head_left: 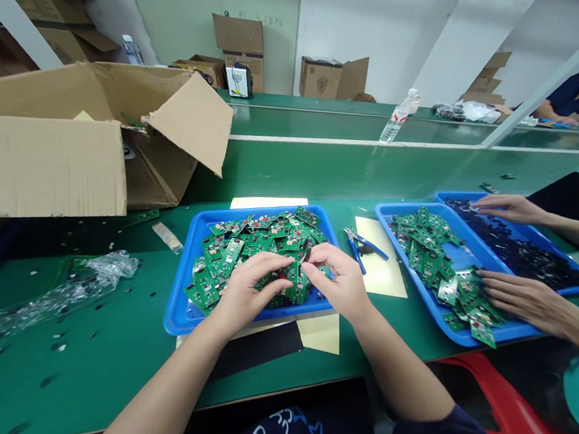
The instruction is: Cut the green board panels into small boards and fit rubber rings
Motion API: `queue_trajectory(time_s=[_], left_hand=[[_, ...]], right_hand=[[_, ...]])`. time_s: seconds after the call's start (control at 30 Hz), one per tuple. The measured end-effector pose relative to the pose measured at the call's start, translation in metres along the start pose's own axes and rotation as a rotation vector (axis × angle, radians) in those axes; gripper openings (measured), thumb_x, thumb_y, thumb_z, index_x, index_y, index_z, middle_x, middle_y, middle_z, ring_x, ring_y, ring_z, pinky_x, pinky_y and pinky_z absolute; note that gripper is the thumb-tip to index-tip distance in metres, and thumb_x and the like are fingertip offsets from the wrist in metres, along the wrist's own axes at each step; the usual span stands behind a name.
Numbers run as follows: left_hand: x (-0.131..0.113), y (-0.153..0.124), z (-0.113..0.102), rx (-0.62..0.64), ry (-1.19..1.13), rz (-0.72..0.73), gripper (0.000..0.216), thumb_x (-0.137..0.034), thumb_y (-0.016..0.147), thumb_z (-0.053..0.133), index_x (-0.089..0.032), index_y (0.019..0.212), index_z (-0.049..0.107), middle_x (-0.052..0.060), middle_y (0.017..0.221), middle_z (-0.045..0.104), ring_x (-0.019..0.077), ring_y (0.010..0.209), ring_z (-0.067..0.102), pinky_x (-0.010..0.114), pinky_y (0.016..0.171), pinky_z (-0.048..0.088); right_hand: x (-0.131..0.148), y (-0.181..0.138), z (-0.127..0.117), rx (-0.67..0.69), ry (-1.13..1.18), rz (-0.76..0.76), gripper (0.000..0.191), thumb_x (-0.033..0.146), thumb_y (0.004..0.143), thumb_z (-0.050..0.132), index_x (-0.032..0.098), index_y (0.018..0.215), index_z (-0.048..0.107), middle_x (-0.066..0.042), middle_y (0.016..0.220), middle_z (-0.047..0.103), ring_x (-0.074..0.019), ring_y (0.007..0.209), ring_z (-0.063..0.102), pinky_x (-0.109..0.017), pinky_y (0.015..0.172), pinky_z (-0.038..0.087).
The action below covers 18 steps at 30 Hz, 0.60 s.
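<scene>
Over a blue tray (177,313) heaped with green circuit boards (232,253), my two hands come close together. My left hand (254,283) has thumb and index finger closed at the edge of a circuit board (299,286); the exact grip is partly hidden. Between the thumb and fingers of my right hand (339,281) is a small black part (307,252), held right beside that board. Blue-handled cutting pliers (365,248) lie to the right of the tray.
At right, another person's hands (527,302) work over a second tray (445,322) of boards and a tray of black parts (533,251). A large open carton (44,163) stands at left, above crumpled plastic wrap (108,268). A water bottle (399,118) stands behind.
</scene>
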<state>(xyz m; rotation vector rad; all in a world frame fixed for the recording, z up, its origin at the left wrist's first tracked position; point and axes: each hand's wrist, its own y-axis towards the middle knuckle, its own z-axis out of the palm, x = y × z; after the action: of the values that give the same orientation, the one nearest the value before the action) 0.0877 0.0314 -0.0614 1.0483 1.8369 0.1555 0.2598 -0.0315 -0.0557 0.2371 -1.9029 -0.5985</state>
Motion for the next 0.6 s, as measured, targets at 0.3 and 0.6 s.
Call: queue_trajectory(time_s=[0.3, 0.6], left_hand=[[-0.003, -0.002, -0.002, -0.095, 0.038, 0.036, 0.023, -0.025, 0.081, 0.062, -0.02, 0.104, 0.065, 0.008, 0.094, 0.069, 0.0182, 0.086, 0.065, 0.032, 0.078, 0.054], [0.001, -0.001, -0.005, -0.165, 0.271, 0.25, 0.026, -0.018, 0.082, 0.059, -0.024, 0.107, 0.063, 0.008, 0.103, 0.066, 0.0204, 0.097, 0.062, 0.038, 0.084, 0.053]], right_hand=[[-0.003, 0.002, -0.005, 0.119, 0.171, 0.077, 0.023, 0.021, 0.08, 0.057, 0.025, 0.101, 0.064, -0.007, 0.104, 0.056, -0.0159, 0.083, 0.06, -0.032, 0.074, 0.052], [-0.008, 0.002, 0.005, 0.218, 0.608, 0.504, 0.034, 0.05, 0.071, 0.065, 0.017, 0.062, 0.062, -0.005, 0.087, 0.059, -0.0123, 0.064, 0.057, -0.028, 0.058, 0.053]])
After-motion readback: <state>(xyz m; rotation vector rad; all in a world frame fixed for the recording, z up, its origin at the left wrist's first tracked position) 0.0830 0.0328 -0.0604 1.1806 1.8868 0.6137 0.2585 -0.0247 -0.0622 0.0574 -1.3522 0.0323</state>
